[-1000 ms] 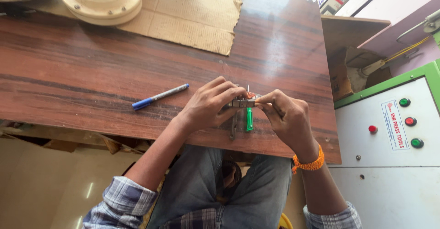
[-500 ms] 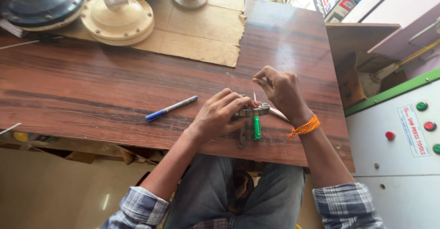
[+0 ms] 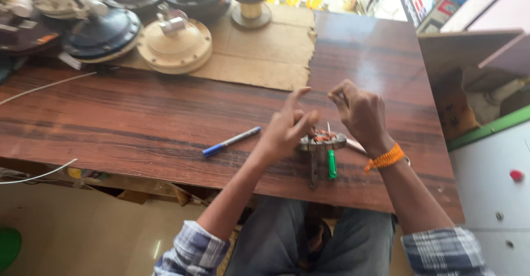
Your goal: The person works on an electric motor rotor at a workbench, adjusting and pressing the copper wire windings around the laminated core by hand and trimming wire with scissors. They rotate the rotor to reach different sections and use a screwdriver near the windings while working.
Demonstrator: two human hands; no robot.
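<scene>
On the far left of the wooden table [image 3: 110, 116], a row of round motor housings: a dark blue one [image 3: 102, 33], then a cream one [image 3: 174, 43] sitting on a sheet of cardboard [image 3: 259, 49]. A spool-like part [image 3: 251, 3] stands further back on the same sheet. Thin white wire [image 3: 47, 85] runs across the table's left end.

Mid-table: blue marker pen [image 3: 231, 141] lying flat, cap end toward the near edge, just left of the left hand [image 3: 287, 127]. Left hand is raised off the surface, index finger pointing up, other fingers loosely curled; nothing visibly clamped in it, can't tell whether a fine strand runs through the fingertips.

Just right of it: small round stator [image 3: 323, 139] with coppery windings, resting on the table near the front edge, between the two hands. A dark metal stem hangs below it toward the edge; green-handled screwdriver [image 3: 332, 163] lies beside that, touching or nearly so.

Right hand [image 3: 361, 110] is above and right of the stator, thumb and forefinger pinched together, apparently on a very thin wire, too fine to confirm. Orange band [image 3: 386, 157] on that wrist.

Far right: white cabinet [image 3: 491, 198] with a red button [image 3: 516, 175], green trim along the top.
</scene>
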